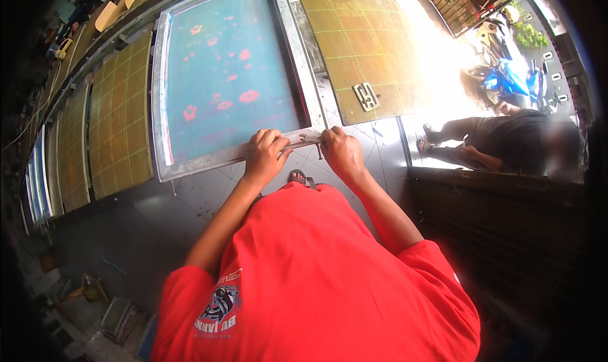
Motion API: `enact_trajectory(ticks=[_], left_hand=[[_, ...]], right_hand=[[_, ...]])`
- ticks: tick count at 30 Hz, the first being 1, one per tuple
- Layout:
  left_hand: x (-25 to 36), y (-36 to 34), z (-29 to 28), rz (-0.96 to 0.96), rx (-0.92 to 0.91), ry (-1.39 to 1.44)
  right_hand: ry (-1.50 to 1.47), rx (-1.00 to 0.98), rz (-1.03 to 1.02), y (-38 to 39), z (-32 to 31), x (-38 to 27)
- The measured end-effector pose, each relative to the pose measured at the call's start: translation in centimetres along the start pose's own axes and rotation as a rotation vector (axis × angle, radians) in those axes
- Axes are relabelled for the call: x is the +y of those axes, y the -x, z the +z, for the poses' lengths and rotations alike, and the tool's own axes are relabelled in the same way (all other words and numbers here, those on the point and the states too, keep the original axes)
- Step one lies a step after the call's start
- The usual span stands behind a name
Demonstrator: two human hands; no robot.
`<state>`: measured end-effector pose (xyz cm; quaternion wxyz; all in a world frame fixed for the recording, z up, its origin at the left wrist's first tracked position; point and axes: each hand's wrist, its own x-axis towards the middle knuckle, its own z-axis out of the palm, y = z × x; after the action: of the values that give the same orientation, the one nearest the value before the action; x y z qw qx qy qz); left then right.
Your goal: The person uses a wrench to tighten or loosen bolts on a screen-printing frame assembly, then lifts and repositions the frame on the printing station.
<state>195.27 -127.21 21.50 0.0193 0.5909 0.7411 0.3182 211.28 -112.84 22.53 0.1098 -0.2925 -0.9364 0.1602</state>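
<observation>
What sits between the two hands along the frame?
In the head view, the near edge of the grey frame spans that gap, with a small metal piece, possibly a wrench end, beside the right hand.

- The frame (pixel 209 163) looks like bare metal, dull grey and scuffed.
- The mesh (pixel 221 71) stretched inside it looks smooth, with a faint sheen.
- The near right board (pixel 354 45) looks flat and smooth, its material unclear.
- The slotted plate (pixel 365 97) on it looks metallic.
- The floor (pixel 190 200) is smooth tile with a soft gloss.
- The shirt (pixel 304 267) is soft, matt cloth.
- The motorcycle (pixel 510 77) has glossy panels, apparently plastic.
</observation>
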Motion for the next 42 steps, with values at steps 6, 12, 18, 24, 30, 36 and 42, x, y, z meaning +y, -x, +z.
enact_trajectory(ticks=[6, 12, 18, 24, 30, 36, 42], left_hand=[[-0.1, 0.3, 0.1, 0.024, 0.033, 0.001], [-0.3, 0.8, -0.2, 0.023, 0.036, 0.054], [-1.4, 3.7, -2.2, -0.105, 0.144, 0.098], [-2.1, 6.7, -3.7, -0.211, 0.125, -0.010], [-2.5, 7.0, -3.2, -0.202, 0.132, -0.038], [-1.6, 3.7, -2.3, -0.050, 0.063, -0.006], [-1.5, 1.4, -1.0, 0.078, -0.001, 0.005]], right_hand=[[-0.095, 0.040, 0.179, -0.2, -1.1, 0.1], [-1.099, -0.042, 0.730, 0.0, 1.4, 3.7], [-0.872, 0.245, 0.663, -2.7, 1.0, 10.3], [-0.118, 0.223, 0.546, -7.7, -1.5, 12.4], [-0.286, 0.283, 0.478, -7.0, -2.2, 14.3], [-0.552, 0.000, 0.129, 0.5, -4.2, 10.4], [-0.345, -0.298, 0.057, 2.3, -4.1, 6.5]])
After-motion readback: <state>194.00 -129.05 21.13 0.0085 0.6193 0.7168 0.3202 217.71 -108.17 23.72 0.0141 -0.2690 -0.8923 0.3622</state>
